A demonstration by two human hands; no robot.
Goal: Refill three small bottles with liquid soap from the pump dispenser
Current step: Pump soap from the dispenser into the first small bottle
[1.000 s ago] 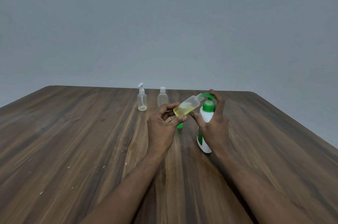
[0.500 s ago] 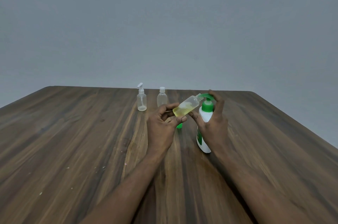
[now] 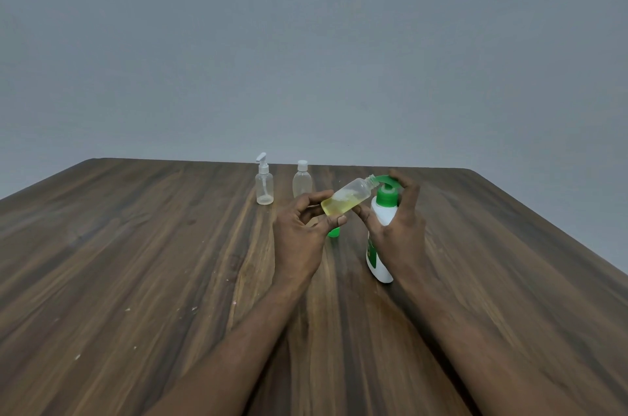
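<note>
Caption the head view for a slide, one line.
Left hand tilts a small clear bottle to the green-pump white dispenser gripped by the right hand.

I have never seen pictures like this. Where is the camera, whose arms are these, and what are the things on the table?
The camera sits on a person's head, looking down at their own arms. The left hand holds a small open bottle, tilted and partly filled with yellow soap, with its mouth at the green nozzle. The right hand grips the white pump dispenser. On the wooden table stand two clear bottles: a pump-top bottle and a capped bottle. A green cap lies behind the left hand.
</note>
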